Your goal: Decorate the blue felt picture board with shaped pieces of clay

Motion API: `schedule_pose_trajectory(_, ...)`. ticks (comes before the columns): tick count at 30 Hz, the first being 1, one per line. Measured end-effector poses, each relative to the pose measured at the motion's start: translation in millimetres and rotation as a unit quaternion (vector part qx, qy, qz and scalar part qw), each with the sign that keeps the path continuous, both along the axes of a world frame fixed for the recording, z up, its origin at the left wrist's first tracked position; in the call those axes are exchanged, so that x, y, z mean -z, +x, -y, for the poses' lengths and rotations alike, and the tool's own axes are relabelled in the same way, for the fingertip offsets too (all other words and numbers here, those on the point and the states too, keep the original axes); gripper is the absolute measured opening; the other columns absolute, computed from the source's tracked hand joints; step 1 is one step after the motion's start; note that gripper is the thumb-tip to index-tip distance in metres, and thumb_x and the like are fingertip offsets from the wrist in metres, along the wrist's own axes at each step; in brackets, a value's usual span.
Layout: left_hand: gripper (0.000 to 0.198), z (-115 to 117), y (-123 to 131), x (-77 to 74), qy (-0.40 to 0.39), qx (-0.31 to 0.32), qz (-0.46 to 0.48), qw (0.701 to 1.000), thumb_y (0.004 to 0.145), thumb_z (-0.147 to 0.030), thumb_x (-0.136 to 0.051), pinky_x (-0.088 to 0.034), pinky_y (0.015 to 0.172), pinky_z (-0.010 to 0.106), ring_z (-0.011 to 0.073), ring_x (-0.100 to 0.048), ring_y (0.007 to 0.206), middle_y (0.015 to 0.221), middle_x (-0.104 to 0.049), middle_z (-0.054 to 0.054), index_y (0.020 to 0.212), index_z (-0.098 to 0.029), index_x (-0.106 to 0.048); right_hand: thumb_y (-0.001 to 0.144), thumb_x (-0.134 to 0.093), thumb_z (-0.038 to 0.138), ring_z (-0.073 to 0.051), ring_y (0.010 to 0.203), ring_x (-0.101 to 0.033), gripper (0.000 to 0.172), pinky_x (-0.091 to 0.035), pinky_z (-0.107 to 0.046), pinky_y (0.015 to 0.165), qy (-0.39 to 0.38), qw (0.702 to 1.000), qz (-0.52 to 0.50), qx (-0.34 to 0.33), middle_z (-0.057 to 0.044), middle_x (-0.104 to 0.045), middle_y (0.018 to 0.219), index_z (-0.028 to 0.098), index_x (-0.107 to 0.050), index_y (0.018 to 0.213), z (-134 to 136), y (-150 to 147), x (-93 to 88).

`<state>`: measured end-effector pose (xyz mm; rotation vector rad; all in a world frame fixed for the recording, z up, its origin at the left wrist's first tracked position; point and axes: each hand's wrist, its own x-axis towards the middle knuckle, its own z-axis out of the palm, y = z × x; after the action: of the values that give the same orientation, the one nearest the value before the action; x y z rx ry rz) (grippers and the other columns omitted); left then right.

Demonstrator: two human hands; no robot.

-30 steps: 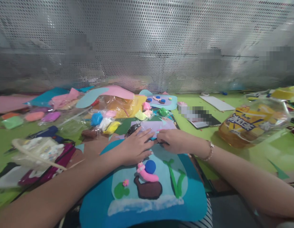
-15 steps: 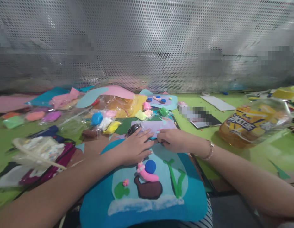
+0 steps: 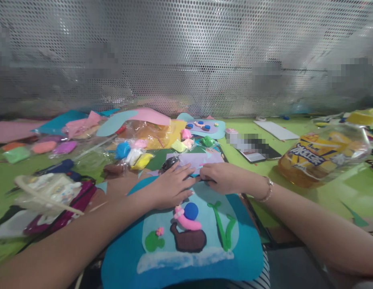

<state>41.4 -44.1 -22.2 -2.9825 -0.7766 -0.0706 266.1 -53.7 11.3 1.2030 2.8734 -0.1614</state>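
Observation:
A blue paper board (image 3: 246, 257) bears clay shapes: a brown pot-like shape (image 3: 190, 240), a pink curved piece (image 3: 188, 222), a blue ball (image 3: 191, 211), green stems (image 3: 221, 228) and a green leaf shape (image 3: 153, 241) with a pink flower. My left hand (image 3: 174, 186) lies with spread fingers on the board's upper part, beside a dark wrapped lump (image 3: 170, 163). Across from it, my right hand (image 3: 218, 177) has its fingers curled at the board's top edge, close to my left fingertips. Whatever its fingers hold is too small to make out.
Bags of coloured clay (image 3: 133, 154) and paper sheets lie at the left, near a white-handled pouch (image 3: 54, 192). Behind is a smaller picture (image 3: 201, 126). A phone (image 3: 255, 150) and a large drink bottle (image 3: 321, 156) are at the right. A perforated metal screen (image 3: 186, 56) stands behind.

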Motion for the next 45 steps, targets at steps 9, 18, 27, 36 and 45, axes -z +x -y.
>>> schedule_pose_trajectory(9, 0.043, 0.4, 1.1, -0.5, -0.002, -0.003, -0.007, 1.000, 0.095, -0.038, -0.032, -0.012, 0.112, 0.048, 0.0253, -0.027, 0.138, 0.146, -0.037, 0.009, 0.134, -0.023, -0.043, 0.077, -0.045, 0.012, -0.014, 0.071, -0.053, 0.019, -0.028, -0.025, 0.057, 0.007, 1.000, 0.007, -0.005, -0.006, -0.062, 0.090, 0.016, -0.058, 0.090, -1.2, 2.1, 0.7)
schedule_pose_trajectory(18, 0.044, -0.7, -1.1, 1.5, -0.008, 0.000, 0.008, 1.000, 0.096, -0.039, -0.030, -0.011, 0.113, 0.047, 0.0235, -0.028, 0.137, 0.145, -0.038, 0.008, 0.137, -0.025, -0.040, 0.077, -0.044, 0.013, -0.013, 0.066, -0.051, 0.019, -0.026, -0.024, 0.054, 0.001, 1.000, 0.025, 0.012, -0.006, -0.063, 0.087, 0.017, -0.057, 0.091, -1.4, 3.3, -0.3)
schedule_pose_trajectory(27, 0.044, -0.8, -0.7, 1.4, -0.017, -0.007, -0.001, 1.000, 0.096, -0.040, -0.028, -0.012, 0.112, 0.047, 0.0238, -0.027, 0.138, 0.146, -0.037, 0.007, 0.137, -0.026, -0.039, 0.078, -0.044, 0.012, -0.014, 0.068, -0.051, 0.019, -0.027, -0.024, 0.056, 0.002, 1.000, 0.014, 0.001, -0.007, -0.063, 0.088, 0.016, -0.057, 0.091, -3.1, 3.3, 3.0)
schedule_pose_trajectory(36, 0.044, -0.2, -0.3, -0.1, -0.020, -0.005, -0.002, 1.000, 0.096, -0.039, -0.029, -0.013, 0.112, 0.047, 0.0233, -0.031, 0.136, 0.145, -0.039, 0.009, 0.137, -0.025, -0.039, 0.080, -0.043, 0.012, -0.014, 0.070, -0.052, 0.019, -0.028, -0.025, 0.057, 0.004, 1.000, 0.003, 0.000, -0.007, -0.063, 0.090, 0.016, -0.058, 0.091, -5.0, 3.6, 5.8)
schedule_pose_trajectory(45, 0.044, -0.6, -1.1, 1.4, -0.020, -0.002, 0.001, 1.000, 0.096, -0.038, -0.029, -0.011, 0.112, 0.046, 0.0227, -0.031, 0.135, 0.145, -0.038, 0.009, 0.136, -0.023, -0.040, 0.079, -0.044, 0.011, -0.013, 0.067, -0.050, 0.018, -0.025, -0.024, 0.055, 0.008, 1.000, 0.003, 0.008, -0.006, -0.063, 0.089, 0.016, -0.056, 0.092, -2.8, 2.4, 3.7)
